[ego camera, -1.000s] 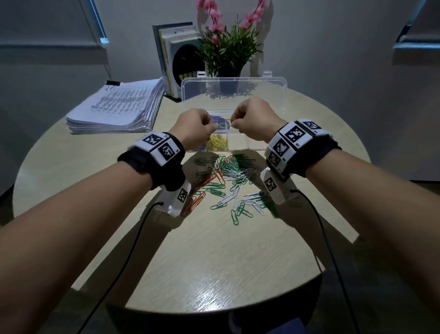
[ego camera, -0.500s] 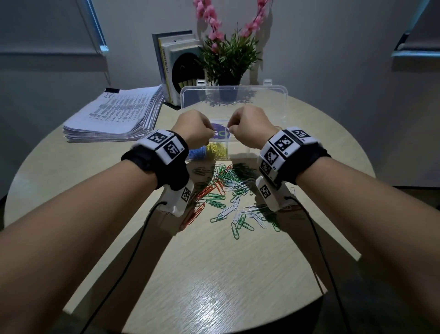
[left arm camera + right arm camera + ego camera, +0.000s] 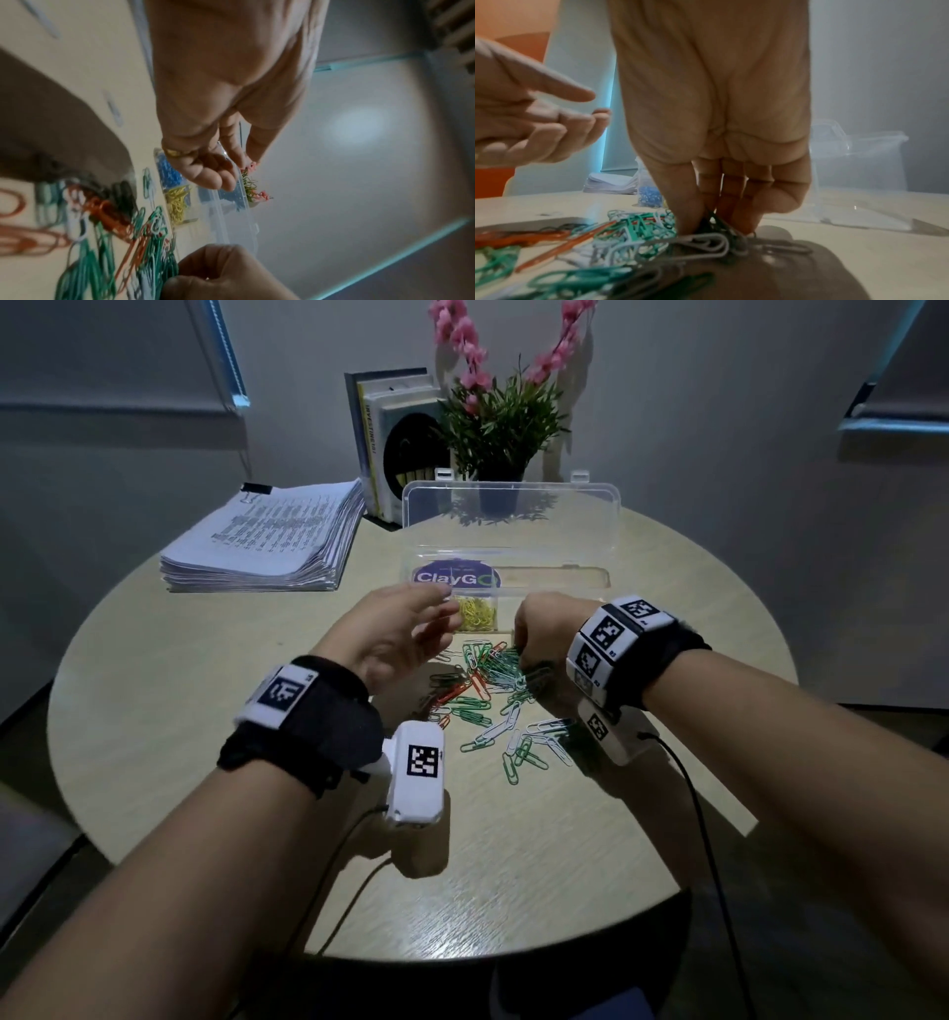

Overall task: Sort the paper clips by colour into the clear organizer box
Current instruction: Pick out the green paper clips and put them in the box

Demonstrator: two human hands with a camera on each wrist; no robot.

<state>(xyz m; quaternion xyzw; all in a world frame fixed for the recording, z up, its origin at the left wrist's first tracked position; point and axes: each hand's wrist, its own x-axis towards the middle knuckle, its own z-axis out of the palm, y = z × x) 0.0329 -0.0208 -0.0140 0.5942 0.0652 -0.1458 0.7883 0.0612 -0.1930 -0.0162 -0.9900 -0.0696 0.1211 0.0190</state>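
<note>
A loose pile of green, orange and white paper clips [image 3: 488, 683] lies on the round table in front of the clear organizer box [image 3: 554, 580]. Yellow clips [image 3: 478, 619] fill one front compartment, and blue clips [image 3: 168, 178] fill the one to its left. My right hand [image 3: 716, 225] reaches down into the far right of the pile, thumb and fingers pinching a few green clips. My left hand [image 3: 436, 621] hovers over the box's front left corner, palm turned inward, fingers relaxed and holding nothing. The right fingertips are hidden in the head view.
The box lid [image 3: 513, 516] stands upright behind the compartments. A thick stack of papers [image 3: 267, 541] lies at the back left. Books [image 3: 390, 439] and a potted plant with pink flowers [image 3: 498, 418] stand behind the box. Cables trail from both wrists over the table's near edge.
Both hands were curled together above the box. The left hand has opened its fingers, and the right hand has dropped onto the pile and pinched green clips.
</note>
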